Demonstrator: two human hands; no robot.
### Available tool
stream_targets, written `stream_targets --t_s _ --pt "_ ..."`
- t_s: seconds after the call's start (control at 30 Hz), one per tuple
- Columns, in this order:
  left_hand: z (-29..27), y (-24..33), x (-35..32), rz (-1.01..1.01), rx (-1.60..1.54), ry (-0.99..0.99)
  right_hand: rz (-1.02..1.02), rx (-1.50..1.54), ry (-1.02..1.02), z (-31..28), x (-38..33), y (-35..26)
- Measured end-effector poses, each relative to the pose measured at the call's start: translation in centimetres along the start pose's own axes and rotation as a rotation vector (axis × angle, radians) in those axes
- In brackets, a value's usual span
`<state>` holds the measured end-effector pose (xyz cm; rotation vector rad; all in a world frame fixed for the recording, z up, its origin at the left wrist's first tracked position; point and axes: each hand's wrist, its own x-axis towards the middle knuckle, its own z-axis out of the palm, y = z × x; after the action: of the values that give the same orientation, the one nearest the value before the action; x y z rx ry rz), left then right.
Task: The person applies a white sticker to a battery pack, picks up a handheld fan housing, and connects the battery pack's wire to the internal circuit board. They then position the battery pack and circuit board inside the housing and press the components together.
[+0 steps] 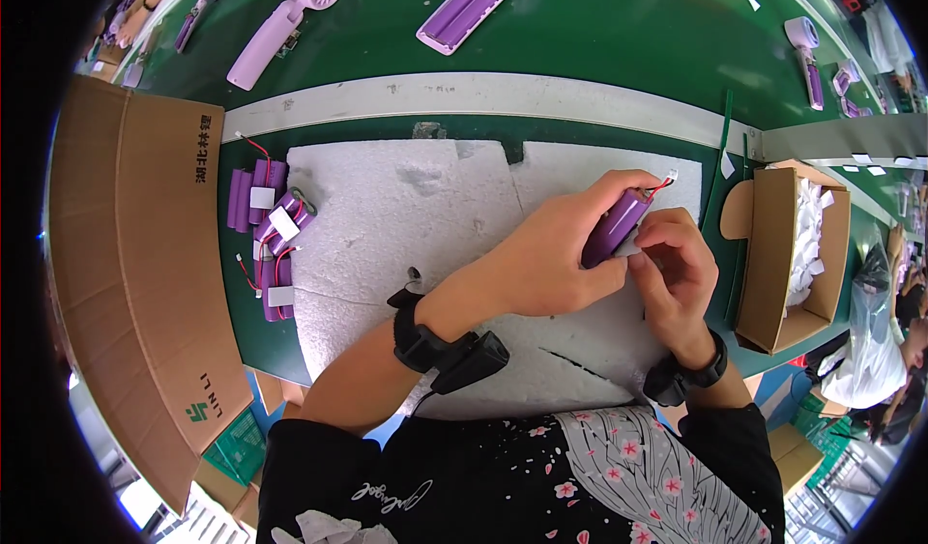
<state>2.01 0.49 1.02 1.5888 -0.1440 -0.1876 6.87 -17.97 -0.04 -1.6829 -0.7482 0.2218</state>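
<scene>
A purple battery pack point(616, 227) with red and black wires ending in a white plug point(671, 175) is gripped in my left hand point(551, 254), over the foam sheet. My right hand point(677, 273) is closed in a pinch at the pack's lower right side, around a small pale grey piece point(627, 245) that touches the pack. How far this piece is stuck to the pack is hidden by the fingers. More purple battery packs point(274, 179) with wires and white labels lie in a pile at the left edge of the white foam sheet point(387, 206).
A large brown carton point(145, 283) stands at the left. On the right is a small open cardboard box point(773, 264) with white paper pieces point(804, 244). Beyond a metal rail point(464, 95), handheld fans point(275, 37) and an opened fan handle point(464, 14) lie on the green belt point(619, 42).
</scene>
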Motion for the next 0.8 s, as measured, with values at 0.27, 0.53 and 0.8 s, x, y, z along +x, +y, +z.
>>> stream_targets --t_s 0.27,0.53,0.8 --pt "-0.02 0.17 0.03 0.005 -0.013 -0.011 -0.02 -0.043 -0.029 -0.22 0.08 -0.17" --pt "0.08 -0.29 0.04 0.056 -0.014 0.006 -0.019 -0.056 -0.022 -0.12 0.09 -0.03" --pt "-0.19 0.17 0.06 0.018 -0.014 -0.001 -0.061 -0.234 -0.123 -0.94 0.64 -0.72"
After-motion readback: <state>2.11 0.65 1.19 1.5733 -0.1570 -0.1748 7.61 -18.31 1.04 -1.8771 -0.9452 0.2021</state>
